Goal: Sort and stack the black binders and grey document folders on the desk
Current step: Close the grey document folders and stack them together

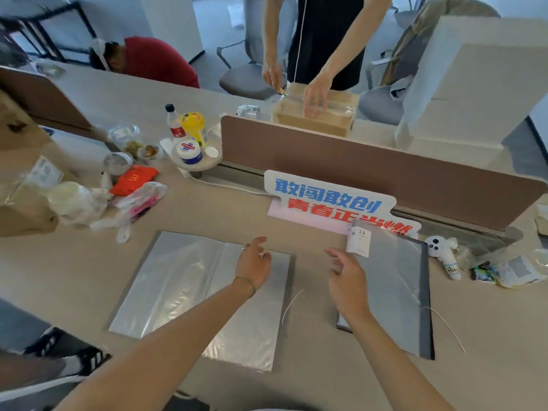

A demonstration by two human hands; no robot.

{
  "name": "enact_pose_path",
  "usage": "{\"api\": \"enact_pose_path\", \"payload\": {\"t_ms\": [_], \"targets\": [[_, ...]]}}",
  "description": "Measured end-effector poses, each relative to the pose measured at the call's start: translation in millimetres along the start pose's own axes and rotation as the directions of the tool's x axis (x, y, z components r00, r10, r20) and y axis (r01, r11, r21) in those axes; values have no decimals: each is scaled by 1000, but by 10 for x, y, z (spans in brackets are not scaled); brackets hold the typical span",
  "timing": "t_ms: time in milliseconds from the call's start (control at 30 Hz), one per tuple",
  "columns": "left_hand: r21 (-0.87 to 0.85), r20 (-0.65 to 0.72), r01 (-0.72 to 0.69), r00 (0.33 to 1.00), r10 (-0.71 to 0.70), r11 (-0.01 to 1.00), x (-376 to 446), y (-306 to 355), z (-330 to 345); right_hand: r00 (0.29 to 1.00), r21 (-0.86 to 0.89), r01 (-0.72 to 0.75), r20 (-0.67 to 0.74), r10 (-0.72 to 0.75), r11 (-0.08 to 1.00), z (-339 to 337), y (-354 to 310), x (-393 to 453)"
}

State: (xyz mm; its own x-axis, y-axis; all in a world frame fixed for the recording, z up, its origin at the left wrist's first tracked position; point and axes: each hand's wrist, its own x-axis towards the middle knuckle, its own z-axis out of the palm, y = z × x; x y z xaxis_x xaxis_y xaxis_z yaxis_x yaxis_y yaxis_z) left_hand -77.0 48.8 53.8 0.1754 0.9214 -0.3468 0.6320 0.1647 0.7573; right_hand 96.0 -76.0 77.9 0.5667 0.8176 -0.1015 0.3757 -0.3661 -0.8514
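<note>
Folders (189, 280) beneath two spread hands (255, 264)

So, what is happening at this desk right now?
A person works at the desk with bare hands. The left hand hovers over the far edge of an opened grey folder, fingers loose. The right hand reaches toward a second grey folder that lies apart, on the right, with a small paper tag at its corner. Neither hand grips anything. Nothing is stacked yet.

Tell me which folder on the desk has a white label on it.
The right-hand folder, by the right hand, has the white label at its top corner; the left-hand folder shows none.
</note>
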Motion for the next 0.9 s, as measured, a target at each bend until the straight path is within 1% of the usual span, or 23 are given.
{"api": "enact_pose_path", "payload": {"t_ms": [167,300,433,500,567,633,733,800,900], "targets": [[-61,-68,84,994,-88,995,-4,-607,-770,993,-28,64,103,-61,998,671,-419,-141],[-84,-124,156,978,-166,984,34,-1117,-1332,983,-9,27,181,-25,1000,1254,-695,-262],[-124,-125,241,959,-256,963,81,-1632,-1802,959,28,-31,282,22,999,1867,-849,-382],[-116,-126,277,949,-290,954,129,-1886,-1994,929,58,-114,361,86,992,2161,-881,-433],[-108,-132,308,938,-321,945,173,-2094,-2153,886,93,-246,425,186,965,2414,-895,-486],[-80,-148,329,930,-338,941,233,-2280,-2267,831,109,-380,476,287,919,2611,-907,-536],[-12,-146,355,924,-353,935,326,-2516,-2362,739,88,-536,530,416,840,2804,-895,-592],[15,-131,373,921,-368,928,381,-2635,-2393,686,76,-608,552,474,791,2888,-870,-617],[37,-128,378,920,-371,925,450,-2766,-2395,639,71,-663,574,513,746,2982,-832,-639]]}}
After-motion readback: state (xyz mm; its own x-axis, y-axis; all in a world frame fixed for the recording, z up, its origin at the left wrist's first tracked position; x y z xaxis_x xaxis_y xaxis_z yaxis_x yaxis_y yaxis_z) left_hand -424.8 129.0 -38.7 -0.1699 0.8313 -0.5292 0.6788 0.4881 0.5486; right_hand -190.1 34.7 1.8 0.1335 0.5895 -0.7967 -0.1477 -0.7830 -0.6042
